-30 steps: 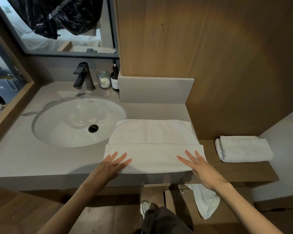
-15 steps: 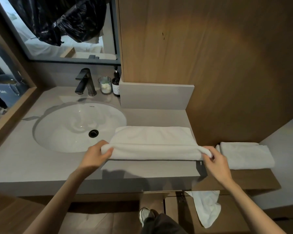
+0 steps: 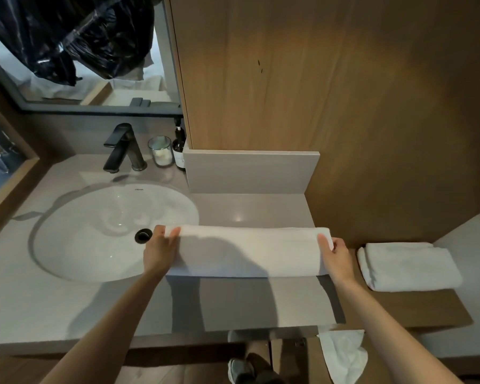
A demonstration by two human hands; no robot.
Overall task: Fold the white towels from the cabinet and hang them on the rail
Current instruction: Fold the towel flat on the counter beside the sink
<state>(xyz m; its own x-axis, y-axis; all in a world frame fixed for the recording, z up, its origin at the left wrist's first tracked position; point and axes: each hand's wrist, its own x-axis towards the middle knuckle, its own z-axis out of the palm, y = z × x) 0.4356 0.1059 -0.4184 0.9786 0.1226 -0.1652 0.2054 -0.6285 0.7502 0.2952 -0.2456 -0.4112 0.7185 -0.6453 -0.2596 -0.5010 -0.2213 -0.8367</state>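
A white towel point(image 3: 247, 250) lies folded into a long narrow strip on the grey countertop point(image 3: 233, 303), its left end over the sink's rim. My left hand point(image 3: 161, 252) pinches the strip's left end, thumb on top. At the opposite end my right hand point(image 3: 336, 254) pinches the towel the same way. A second folded white towel point(image 3: 408, 266) rests on the wooden shelf point(image 3: 399, 309) to the right. Another white towel point(image 3: 344, 353) hangs below the counter's front edge; what it hangs from is hidden.
A white oval sink point(image 3: 94, 231) with a black drain sits left, behind it a black faucet point(image 3: 122, 148), a glass jar point(image 3: 161, 151) and a dark bottle point(image 3: 179, 146). A wooden cabinet wall point(image 3: 316, 92) rises behind the counter. A mirror point(image 3: 81, 51) is at upper left.
My hands went from flat on the towel's near edge to pinching its ends. They folded the near edge away from me, making the towel a narrower strip.
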